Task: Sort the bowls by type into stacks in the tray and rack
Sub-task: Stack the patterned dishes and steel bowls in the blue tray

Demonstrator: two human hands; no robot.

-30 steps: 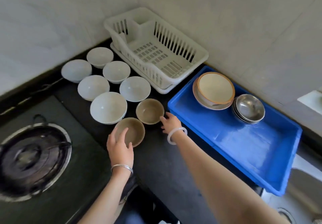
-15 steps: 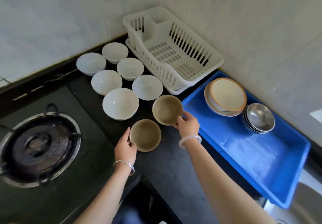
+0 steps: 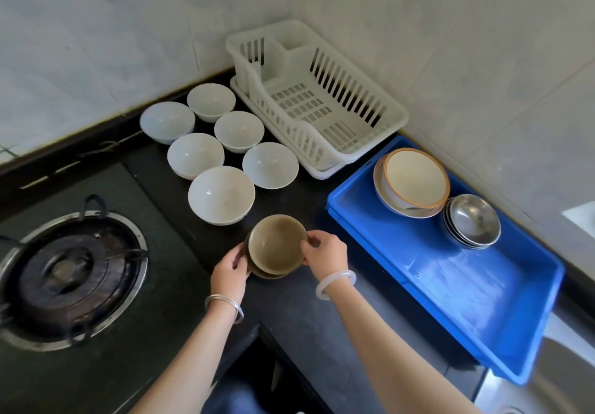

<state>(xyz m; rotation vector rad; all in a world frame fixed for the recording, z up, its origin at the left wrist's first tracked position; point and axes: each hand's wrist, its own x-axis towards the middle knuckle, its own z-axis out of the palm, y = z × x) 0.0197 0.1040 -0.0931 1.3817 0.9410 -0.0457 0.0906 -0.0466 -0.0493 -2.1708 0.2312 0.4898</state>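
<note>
Two brown bowls [image 3: 277,244] are nested, one inside the other, on the black counter. My right hand [image 3: 325,254] grips the upper bowl's right rim. My left hand [image 3: 230,273] holds the lower bowl's left side. Several white bowls [image 3: 221,195] stand apart on the counter behind them. The white dish rack [image 3: 322,143] at the back holds nothing. In the blue tray [image 3: 450,285] at the right sit a stack of cream bowls with orange rims [image 3: 415,178] and a stack of steel bowls [image 3: 473,220].
A gas burner [image 3: 69,273] is set into the counter at the left. Tiled walls meet in the corner behind the rack. A steel sink edge [image 3: 547,388] shows at the lower right beyond the tray.
The two brown bowls stood side by side before. My right hand has carried the farther one over and set it into the nearer one, which my left hand holds.
</note>
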